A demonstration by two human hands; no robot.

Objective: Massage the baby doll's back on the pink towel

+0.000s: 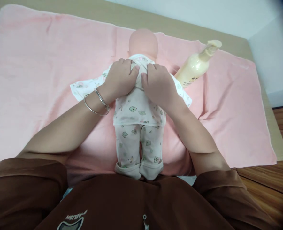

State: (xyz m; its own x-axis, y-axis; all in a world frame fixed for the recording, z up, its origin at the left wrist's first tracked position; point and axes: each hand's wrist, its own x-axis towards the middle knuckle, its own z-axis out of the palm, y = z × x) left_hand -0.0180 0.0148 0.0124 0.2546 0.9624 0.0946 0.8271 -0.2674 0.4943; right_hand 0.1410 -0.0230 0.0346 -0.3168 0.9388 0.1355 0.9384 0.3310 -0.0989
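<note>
A bald baby doll [143, 41] lies on a pink towel [67, 54], its head away from me and its legs toward me. It wears a white printed shirt [139, 110] and matching trousers [128, 142] with turned-up cuffs. My left hand [121, 78] is closed on the shirt's cloth just below the neck, and its thumb points inward. Opposite it, my right hand [159, 84] grips the same shirt near the collar. Folds of cloth bunch between the two thumbs. The fingertips are partly hidden, and no facial features show on the doll.
A pale yellow pump bottle [191, 68] lies tilted on the towel, right of the doll. Beneath the towel is a light wooden tabletop [179, 27], with a white wall [227, 16] behind. Brown wooden flooring [271, 179] shows at lower right.
</note>
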